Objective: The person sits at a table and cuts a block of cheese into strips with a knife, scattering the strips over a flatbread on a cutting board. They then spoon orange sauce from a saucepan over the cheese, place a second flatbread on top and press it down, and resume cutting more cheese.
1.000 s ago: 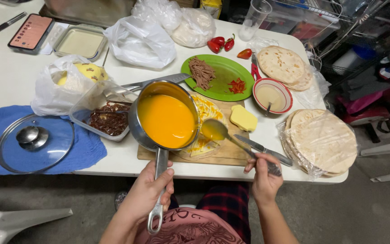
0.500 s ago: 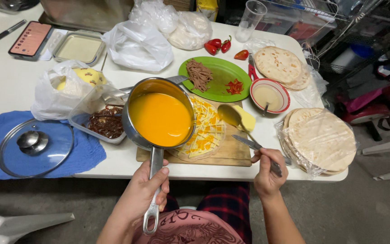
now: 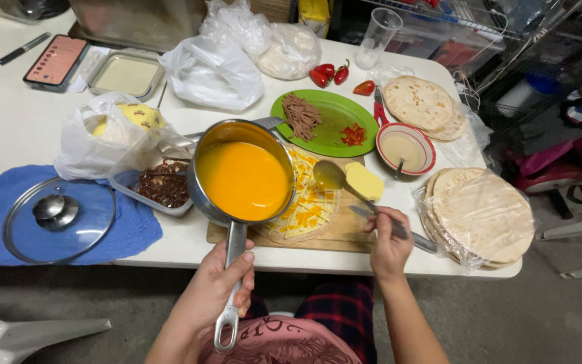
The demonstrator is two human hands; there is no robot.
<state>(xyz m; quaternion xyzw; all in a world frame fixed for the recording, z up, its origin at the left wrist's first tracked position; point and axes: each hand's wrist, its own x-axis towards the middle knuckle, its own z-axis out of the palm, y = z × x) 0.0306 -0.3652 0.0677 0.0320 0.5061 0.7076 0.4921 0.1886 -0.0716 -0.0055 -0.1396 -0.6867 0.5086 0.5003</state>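
My left hand (image 3: 218, 288) grips the long metal handle of a saucepan (image 3: 240, 176) filled with smooth orange sauce, held over the left part of a wooden cutting board (image 3: 341, 232). My right hand (image 3: 389, 237) holds a spoon (image 3: 331, 176) by its handle, its bowl raised just right of the pan over a tortilla covered with shredded yellow and orange cheese (image 3: 308, 205). A yellow block of cheese (image 3: 364, 181) lies on the board beside the spoon.
A glass lid (image 3: 58, 219) rests on a blue cloth at left. A tray of dark food (image 3: 163, 185), a green plate (image 3: 331, 121), a red-rimmed bowl (image 3: 405, 148), red peppers (image 3: 331, 71), tortilla stacks (image 3: 483, 216) and plastic bags crowd the white table.
The saucepan has shifted slightly left and lower over the board. The spoon has swung up and left, from the board's right edge toward the pan.
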